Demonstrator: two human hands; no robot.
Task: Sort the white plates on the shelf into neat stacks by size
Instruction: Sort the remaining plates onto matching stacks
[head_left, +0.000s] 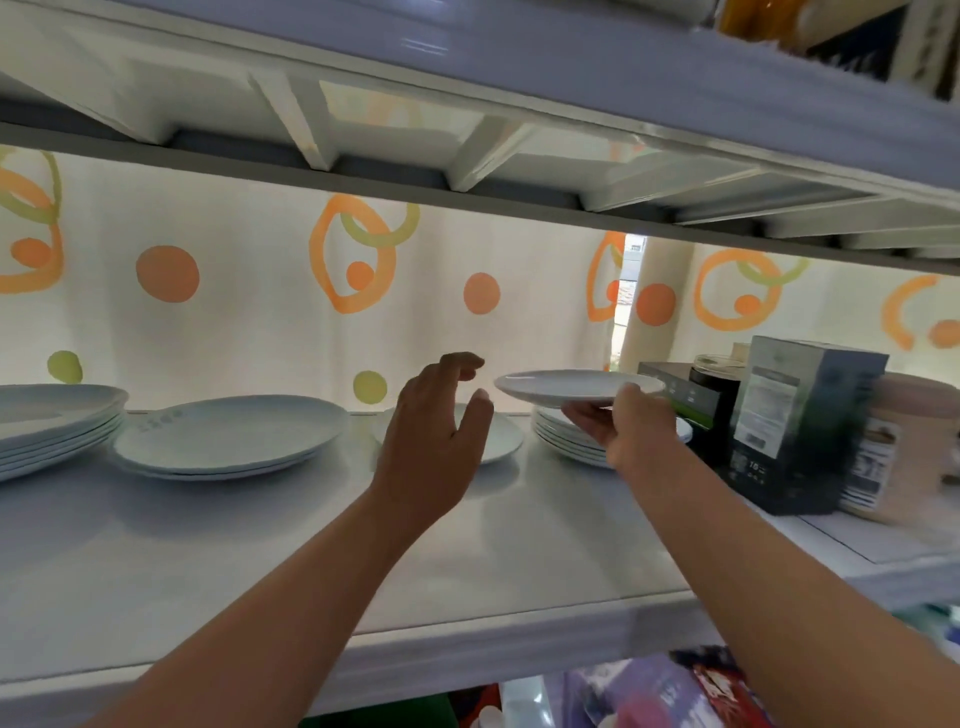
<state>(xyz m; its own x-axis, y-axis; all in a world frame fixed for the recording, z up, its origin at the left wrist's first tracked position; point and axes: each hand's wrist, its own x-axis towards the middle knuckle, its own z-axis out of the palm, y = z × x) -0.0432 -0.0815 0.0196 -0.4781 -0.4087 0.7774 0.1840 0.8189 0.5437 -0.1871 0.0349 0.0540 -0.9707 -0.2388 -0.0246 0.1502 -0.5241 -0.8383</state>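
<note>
So, white shelf (519, 561) runs under both forearms, w/ a curtain (249, 322) printed in orange & green circles hanging behind it. Far to the left of the left hand (434, 441) sits a stack of large plates (57, 421), partly cut off by the frame edge. Between that stack & the left hand: a shorter stack of large plates (231, 434), maybe 2-3 deep, can't tell exactly. To the right of the right hand (631, 423) stand a dark box (802, 421), a dark jar (714, 395) & a pinkish container (904, 447), all close together. Directly below the right hand is a stack of small plates (563, 434). Right hand grips one small plate (576, 387) by its near rim, thumb on top, plate level & lifted clear above that stack. Left hand is empty, spread wide, fingers curled a bit, hovering just left of the lifted plate, not touching it. Behind the left hand a single small plate (501, 436) lies flat on the shelf, partly hidden.
</note>
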